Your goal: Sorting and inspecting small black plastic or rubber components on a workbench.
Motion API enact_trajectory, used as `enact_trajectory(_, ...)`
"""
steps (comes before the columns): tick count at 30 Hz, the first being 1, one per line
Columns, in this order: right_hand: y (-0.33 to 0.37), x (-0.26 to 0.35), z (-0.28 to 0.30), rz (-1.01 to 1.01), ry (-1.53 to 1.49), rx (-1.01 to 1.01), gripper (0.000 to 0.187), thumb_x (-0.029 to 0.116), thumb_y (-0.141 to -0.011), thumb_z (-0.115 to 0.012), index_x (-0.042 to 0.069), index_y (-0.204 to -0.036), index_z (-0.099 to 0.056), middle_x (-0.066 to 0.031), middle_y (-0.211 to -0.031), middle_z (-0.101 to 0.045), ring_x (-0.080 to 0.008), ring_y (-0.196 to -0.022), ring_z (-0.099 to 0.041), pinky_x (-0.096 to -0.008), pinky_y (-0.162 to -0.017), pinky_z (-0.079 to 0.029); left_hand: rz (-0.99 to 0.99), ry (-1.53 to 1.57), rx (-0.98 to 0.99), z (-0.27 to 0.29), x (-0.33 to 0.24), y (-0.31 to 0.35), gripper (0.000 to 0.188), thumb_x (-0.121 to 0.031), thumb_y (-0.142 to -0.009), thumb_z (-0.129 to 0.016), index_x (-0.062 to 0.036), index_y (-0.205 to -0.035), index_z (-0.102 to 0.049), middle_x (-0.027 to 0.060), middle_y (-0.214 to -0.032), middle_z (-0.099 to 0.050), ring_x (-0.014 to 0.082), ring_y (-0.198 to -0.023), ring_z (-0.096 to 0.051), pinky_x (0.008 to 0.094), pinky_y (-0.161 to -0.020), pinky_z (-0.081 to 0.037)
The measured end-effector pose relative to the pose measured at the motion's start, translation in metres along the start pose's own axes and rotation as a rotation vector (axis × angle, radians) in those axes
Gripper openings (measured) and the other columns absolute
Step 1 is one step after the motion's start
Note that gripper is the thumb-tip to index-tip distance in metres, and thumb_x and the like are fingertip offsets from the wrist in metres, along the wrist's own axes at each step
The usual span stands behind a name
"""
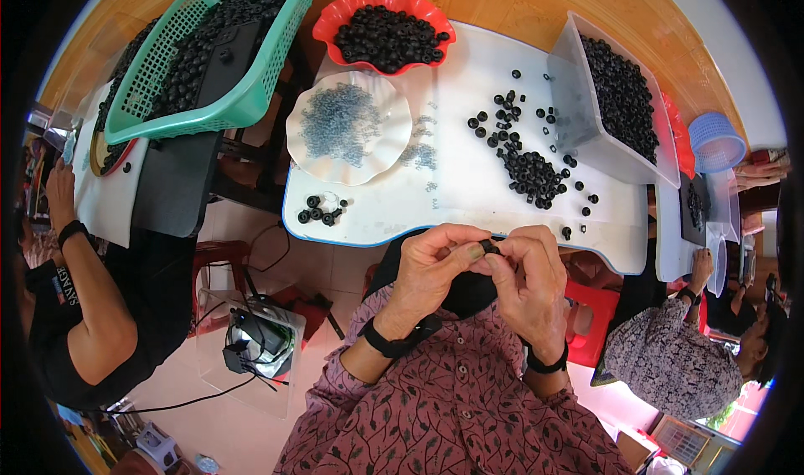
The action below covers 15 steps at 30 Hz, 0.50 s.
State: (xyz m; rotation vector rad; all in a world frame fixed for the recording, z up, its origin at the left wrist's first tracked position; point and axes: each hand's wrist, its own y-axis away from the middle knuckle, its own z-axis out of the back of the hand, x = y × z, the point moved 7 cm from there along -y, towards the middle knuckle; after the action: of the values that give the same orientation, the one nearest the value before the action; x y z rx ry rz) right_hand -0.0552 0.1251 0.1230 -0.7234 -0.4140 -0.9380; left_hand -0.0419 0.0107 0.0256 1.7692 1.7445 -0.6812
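At the table's near edge, my left hand (431,265) and my right hand (534,284) meet, with fingertips pinched together. Between them is a small black round part (489,246), partly hidden by the fingers. Just beyond my hands, loose black ring-like parts (536,178) lie scattered and heaped on the white table (461,64). A scalloped white plate (399,144) holds many tiny clear bluish pieces (339,123), some of which have spilled to its right. Near the table's left corner sits a little group of black round parts (315,213).
A red bowl (322,33) of black parts stands at the back. To the right is a translucent bin (576,131) filled with more. A teal basket (289,31) stands at far left. One person (100,324) works at left, another (678,353) at right. Cables (180,404) trail below left.
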Motion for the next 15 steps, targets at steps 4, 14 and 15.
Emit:
enact_trajectory(4,0.0,-0.003,0.001,-0.01,0.015,0.008,0.025,0.0,-0.073,-0.073,0.003,-0.092,-0.057,-0.0116,-0.089,-0.055,-0.0285,-0.076,-0.054,-0.0365,-0.064,-0.045,0.047,0.046,0.002,-0.003,0.003,-0.001,0.018,0.002,-0.093,-0.057,0.0054,-0.11,-0.062,0.0101,-0.095,-0.068,0.0148,-0.084,-0.068,0.027,-0.076,-0.059)
enact_trajectory(14,-0.003,-0.005,-0.001,-0.014,0.044,0.069,0.023,0.001,-0.073,-0.072,0.003,-0.09,-0.057,-0.0111,-0.088,-0.055,-0.0301,-0.079,-0.054,-0.0387,-0.067,-0.045,-0.013,-0.186,-0.016,-0.005,-0.011,0.001,0.019,-0.002,-0.094,-0.058,0.0053,-0.111,-0.064,0.0097,-0.095,-0.069,0.0125,-0.083,-0.068,0.0253,-0.076,-0.058)
enact_trajectory(15,-0.003,-0.005,-0.001,-0.011,0.045,0.068,0.023,0.001,-0.073,-0.073,0.004,-0.09,-0.057,-0.0111,-0.089,-0.055,-0.0303,-0.08,-0.054,-0.0389,-0.068,-0.045,0.004,-0.218,-0.029,-0.007,-0.013,0.001,0.019,-0.002,-0.094,-0.058,0.0057,-0.111,-0.064,0.0095,-0.095,-0.069,0.012,-0.083,-0.067,0.0251,-0.077,-0.058)
